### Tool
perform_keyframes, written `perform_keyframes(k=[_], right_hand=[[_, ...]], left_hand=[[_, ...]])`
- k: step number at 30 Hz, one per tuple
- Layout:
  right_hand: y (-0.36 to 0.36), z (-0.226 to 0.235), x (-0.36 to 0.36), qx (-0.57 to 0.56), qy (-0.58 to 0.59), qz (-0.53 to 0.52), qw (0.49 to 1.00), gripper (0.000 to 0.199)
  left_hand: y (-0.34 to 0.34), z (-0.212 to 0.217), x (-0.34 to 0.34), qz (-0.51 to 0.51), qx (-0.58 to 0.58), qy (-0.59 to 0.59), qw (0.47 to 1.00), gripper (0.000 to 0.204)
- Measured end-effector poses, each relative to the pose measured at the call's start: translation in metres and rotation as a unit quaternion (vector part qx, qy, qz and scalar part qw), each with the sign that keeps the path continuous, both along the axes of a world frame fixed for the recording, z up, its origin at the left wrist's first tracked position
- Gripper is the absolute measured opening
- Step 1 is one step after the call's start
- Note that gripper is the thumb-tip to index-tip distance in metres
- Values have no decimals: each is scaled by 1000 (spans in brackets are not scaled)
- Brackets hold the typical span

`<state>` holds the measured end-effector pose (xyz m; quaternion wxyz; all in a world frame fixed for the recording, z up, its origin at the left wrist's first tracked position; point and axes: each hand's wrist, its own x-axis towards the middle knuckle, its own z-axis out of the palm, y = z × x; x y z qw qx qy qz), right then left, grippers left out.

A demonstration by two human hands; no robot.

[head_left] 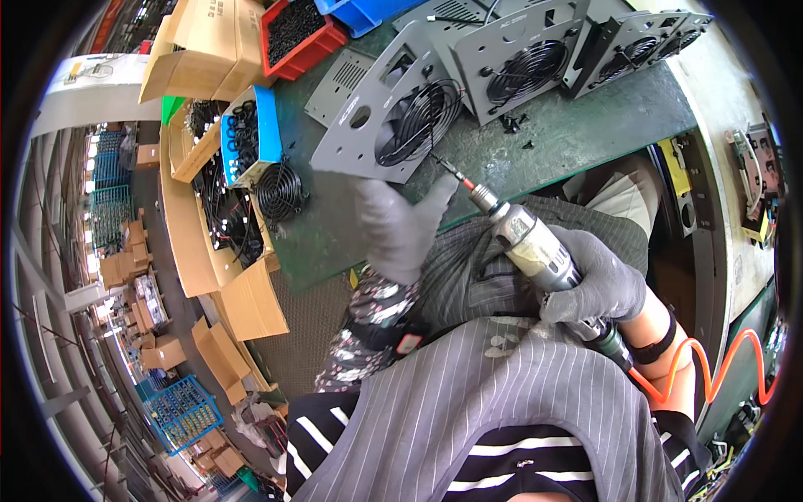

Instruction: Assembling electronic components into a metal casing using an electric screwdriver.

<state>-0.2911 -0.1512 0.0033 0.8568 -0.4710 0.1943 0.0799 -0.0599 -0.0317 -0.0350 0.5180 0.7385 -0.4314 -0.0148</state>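
My right hand [598, 276], in a grey glove, is wrapped round a pneumatic screwdriver [535, 244]. Its bit points up and left, with the tip close to the lower edge of a grey metal panel [343, 146]. A round black wire fan guard [422, 121] sits over the opening in that panel, which stands tilted on the bench. Just below the panel is my left hand [393, 230], also gloved and blurred by motion. Its thumb is spread away from the fingers, and nothing shows between them.
More grey panels with fans [527, 71] stand along the green bench [577, 138]. Loose black screws [512, 124] lie before them. A red bin [305, 46], a blue box [251, 138] and open cartons [188, 226] line the left. An orange coiled hose [711, 372] runs off right.
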Motion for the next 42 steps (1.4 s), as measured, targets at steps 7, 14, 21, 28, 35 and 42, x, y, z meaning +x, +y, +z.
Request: perform_keyframes(k=[7,14,21,28,35,42], right_hand=[[3,-4,8,7,-8,11,1000,76],[1,7,10,-8,-25,40,999,75],[7,17,27,-46,-50,41,997,64],[10,16,34,-48,-81,45,995,64],[12,17,37,-57,-79,37,995,60],[13,24,41,-45,-67,44,996,59]], left_hand=[[-22,-5,3,88,23,76,993,90],[-11,-18,30,79,37,-84,993,61],[-4,-27,36,67,19,-101,992,47],[-3,-21,34,34,2,-92,995,47],[-1,-12,29,-1,5,-68,998,45],[1,-21,31,0,5,-63,998,43]])
